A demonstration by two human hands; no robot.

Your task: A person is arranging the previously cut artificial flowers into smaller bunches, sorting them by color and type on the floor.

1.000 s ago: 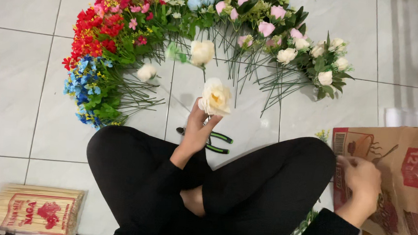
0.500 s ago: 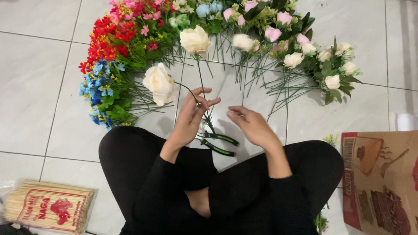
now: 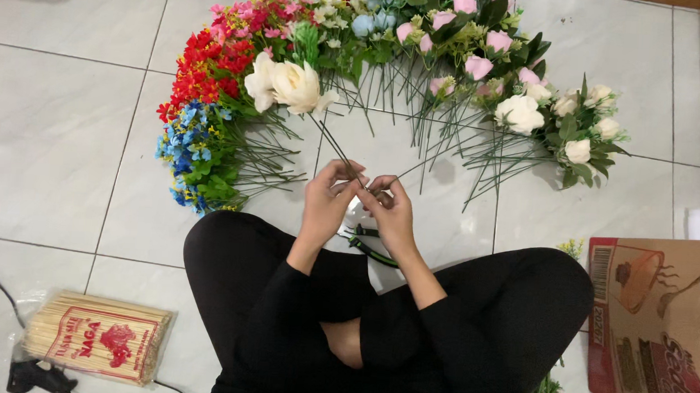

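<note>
I sit cross-legged on a white tiled floor. My left hand (image 3: 329, 199) and my right hand (image 3: 390, 212) meet in front of my knees, both pinching the thin stem of a cream artificial rose (image 3: 292, 86) whose head points up and left. A second cream bloom sits right beside it. Green-handled cutters (image 3: 371, 246) lie on the floor just under my hands.
Artificial flowers fan out in an arc ahead: blue (image 3: 188, 156), red (image 3: 207, 67), pink (image 3: 480, 41) and cream (image 3: 536, 115) bunches. A packet of wooden skewers (image 3: 98, 336) lies at lower left beside a black cable. A cardboard box (image 3: 669, 325) stands at right.
My right hand came from the cardboard box to the middle and took the stem beside the left hand. The rose moved up and left, towards the red flowers.
</note>
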